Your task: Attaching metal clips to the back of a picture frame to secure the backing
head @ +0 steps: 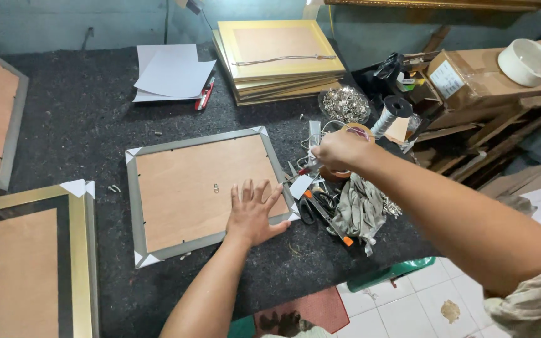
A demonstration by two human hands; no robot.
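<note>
Dark felt covers the workbench (82, 125), where the left hand (253, 213) presses spread flat on a face-down picture frame (201, 188), one hanger (216, 187) already fixed, while the right hand (339, 150) pinches a small tool (302, 172) just beside it.

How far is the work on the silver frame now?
Done: the silver frame lies face down with its backing board in and one small hanger fixed on it. In hand: the left hand presses the board flat, and the right hand picks up a screwdriver. Left: no hanging cord yet, unlike the gold frames.
</note>
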